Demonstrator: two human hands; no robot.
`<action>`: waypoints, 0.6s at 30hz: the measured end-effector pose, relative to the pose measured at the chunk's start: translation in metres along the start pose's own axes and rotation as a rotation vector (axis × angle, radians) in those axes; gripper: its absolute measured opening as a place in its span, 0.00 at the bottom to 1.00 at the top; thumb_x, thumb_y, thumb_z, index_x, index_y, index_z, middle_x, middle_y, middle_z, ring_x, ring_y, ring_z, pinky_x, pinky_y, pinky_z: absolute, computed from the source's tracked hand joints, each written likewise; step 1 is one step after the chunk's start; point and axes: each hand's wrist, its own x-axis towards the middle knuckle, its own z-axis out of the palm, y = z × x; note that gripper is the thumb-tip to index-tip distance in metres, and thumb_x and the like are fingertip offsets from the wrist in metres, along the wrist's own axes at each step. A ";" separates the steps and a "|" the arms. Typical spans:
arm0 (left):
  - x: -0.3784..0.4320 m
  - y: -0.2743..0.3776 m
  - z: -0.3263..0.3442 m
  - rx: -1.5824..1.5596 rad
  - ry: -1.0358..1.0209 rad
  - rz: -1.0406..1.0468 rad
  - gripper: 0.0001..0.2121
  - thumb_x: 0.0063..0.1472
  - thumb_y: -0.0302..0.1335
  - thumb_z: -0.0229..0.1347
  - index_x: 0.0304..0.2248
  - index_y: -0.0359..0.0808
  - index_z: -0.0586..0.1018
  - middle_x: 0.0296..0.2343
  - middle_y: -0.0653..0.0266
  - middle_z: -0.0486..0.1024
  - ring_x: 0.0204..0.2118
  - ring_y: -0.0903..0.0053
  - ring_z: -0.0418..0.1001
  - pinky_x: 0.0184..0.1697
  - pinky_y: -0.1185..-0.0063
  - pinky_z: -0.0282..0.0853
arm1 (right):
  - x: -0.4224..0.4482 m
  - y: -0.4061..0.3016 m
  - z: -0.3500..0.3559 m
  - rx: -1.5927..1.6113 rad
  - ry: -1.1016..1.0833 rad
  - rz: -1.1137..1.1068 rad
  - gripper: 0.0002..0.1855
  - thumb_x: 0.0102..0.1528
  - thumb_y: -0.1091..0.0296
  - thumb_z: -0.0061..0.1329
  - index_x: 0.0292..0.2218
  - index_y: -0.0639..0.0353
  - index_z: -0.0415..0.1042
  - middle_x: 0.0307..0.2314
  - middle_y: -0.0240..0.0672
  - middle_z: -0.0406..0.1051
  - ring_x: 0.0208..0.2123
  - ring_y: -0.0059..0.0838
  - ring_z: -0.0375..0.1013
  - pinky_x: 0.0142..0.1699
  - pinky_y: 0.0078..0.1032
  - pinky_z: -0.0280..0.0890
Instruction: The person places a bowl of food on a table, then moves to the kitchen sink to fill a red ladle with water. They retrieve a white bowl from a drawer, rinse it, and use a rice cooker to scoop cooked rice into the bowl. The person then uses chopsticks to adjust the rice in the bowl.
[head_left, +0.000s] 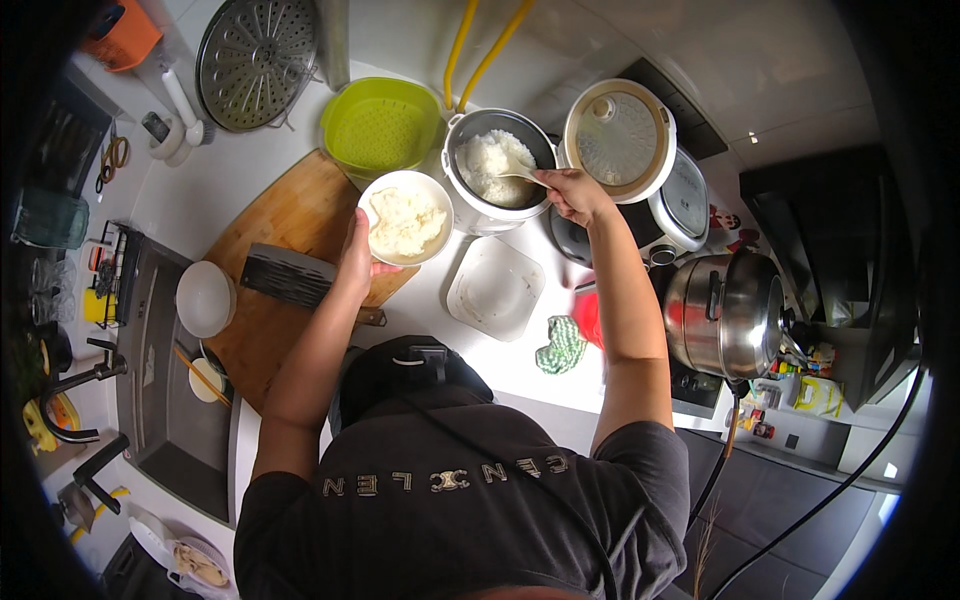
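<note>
My left hand (363, 259) grips a white bowl (444, 244) by its left and lower rim, and cooked white rice (409, 221) lies in it. To the right stands a rice cooker (455, 169) with its lid (619, 142) raised and cooked rice inside its dark inner pot. The handle of a pale rice paddle (529, 174) is in my right hand (574, 196), above the cooker's right side; the paddle's blade is at the rice in the pot. A squarish white dish (499, 289) with residue on its inside stands below the cooker.
On a wooden cutting board (262, 202) lies a wide dark-bladed cleaver (289, 276). A green colander (382, 124) stands behind the bowl. White bowls (206, 300) are beside the sink (161, 367) at left. A steel pot (724, 315), a green-white cloth (562, 345) and another cooker (682, 199) are at right.
</note>
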 end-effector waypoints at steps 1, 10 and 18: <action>-0.001 0.000 -0.001 -0.006 0.003 0.004 0.33 0.57 0.58 0.30 0.53 0.41 0.54 0.44 0.57 0.68 0.39 0.71 0.73 0.28 0.75 0.73 | -0.004 0.003 0.001 0.015 0.013 -0.005 0.08 0.52 0.63 0.50 0.28 0.57 0.71 0.11 0.20 0.58 0.10 0.10 0.49 0.14 0.11 0.41; 0.002 -0.002 0.009 0.042 0.067 0.044 0.34 0.56 0.58 0.34 0.54 0.41 0.50 0.47 0.55 0.62 0.40 0.66 0.72 0.27 0.71 0.74 | -0.073 -0.006 0.012 -0.024 -0.027 -0.167 0.10 0.55 0.64 0.44 0.32 0.60 0.72 0.10 0.19 0.55 0.10 0.10 0.47 0.14 0.11 0.43; -0.010 0.002 0.018 0.093 0.110 0.115 0.30 0.60 0.54 0.30 0.52 0.40 0.51 0.45 0.54 0.66 0.38 0.69 0.74 0.25 0.77 0.75 | -0.102 0.050 0.110 -1.380 0.343 -1.084 0.09 0.49 0.67 0.46 0.32 0.59 0.75 0.13 0.31 0.67 0.13 0.22 0.64 0.19 0.23 0.60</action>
